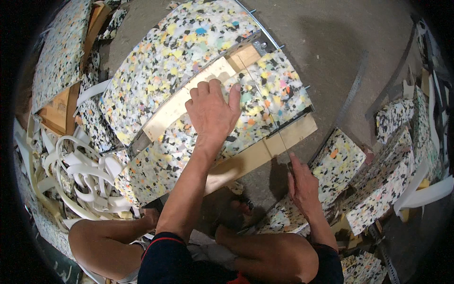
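A slab of speckled multicoloured foam (286,90) lies in front of me between a pale upper wooden board (172,111) and a lower wooden board (236,161). My left hand (215,109) rests palm down, with its fingers on the upper board and its thumb spread out over the foam. My right hand (304,184) is closed at the near end of a long thin blade (268,111), index finger stretched along it. The blade lies across both boards and the foam near the slab's right end. Its handle is hidden in my grip.
Beyond the boards lies a larger speckled foam piece (184,47), with a metal rod (265,28) along its right edge. White foam offcuts (85,170) pile up at left, beside a wood-framed foam block (61,61). More foam blocks (383,184) lie at right.
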A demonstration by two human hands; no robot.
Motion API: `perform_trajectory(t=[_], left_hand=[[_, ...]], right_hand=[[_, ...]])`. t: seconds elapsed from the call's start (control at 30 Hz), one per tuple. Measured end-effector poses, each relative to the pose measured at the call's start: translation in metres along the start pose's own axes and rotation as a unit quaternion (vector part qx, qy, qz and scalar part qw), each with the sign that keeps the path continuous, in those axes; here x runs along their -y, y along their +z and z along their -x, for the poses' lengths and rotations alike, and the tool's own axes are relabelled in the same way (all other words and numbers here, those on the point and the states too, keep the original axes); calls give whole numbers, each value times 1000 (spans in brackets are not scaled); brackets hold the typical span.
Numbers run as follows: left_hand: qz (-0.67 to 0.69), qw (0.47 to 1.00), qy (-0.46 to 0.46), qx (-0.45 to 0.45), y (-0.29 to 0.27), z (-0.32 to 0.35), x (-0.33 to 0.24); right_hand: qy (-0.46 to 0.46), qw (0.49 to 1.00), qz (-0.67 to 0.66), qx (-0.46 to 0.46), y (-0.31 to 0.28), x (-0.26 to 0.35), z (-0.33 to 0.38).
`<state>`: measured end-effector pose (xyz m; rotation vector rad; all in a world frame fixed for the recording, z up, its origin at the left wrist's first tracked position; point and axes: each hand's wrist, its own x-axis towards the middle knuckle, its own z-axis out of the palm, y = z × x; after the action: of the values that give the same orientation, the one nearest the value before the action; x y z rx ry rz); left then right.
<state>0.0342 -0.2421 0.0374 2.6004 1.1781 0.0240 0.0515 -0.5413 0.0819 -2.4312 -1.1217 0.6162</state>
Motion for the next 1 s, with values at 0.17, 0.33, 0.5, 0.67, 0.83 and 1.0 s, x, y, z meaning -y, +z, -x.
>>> perform_trajectory(t=[0.17, 0.33, 0.5, 0.67, 0.83, 1.0], left_hand=[[-8, 1000, -6, 4, -1, -2, -3], [-9, 999, -20, 29, -2, -3, -4], [-15, 999, -21, 27, -1, -4, -5], [-27, 1000, -10, 0, 4, -2, -4], [-31, 999, -11, -11, 5, -2, -5], [-33, 999, -16, 3, 4, -2, -6]], right_hand=[[-23, 999, -22, 7, 7, 0, -17], [-17, 1000, -18, 17, 6, -2, -18], [-24, 999, -24, 19, 6, -3, -20], [-24, 999, -26, 16, 2, -1, -21], [0, 998, -37, 44, -4, 0, -28], [8, 999, -41, 30, 0, 1, -30]])
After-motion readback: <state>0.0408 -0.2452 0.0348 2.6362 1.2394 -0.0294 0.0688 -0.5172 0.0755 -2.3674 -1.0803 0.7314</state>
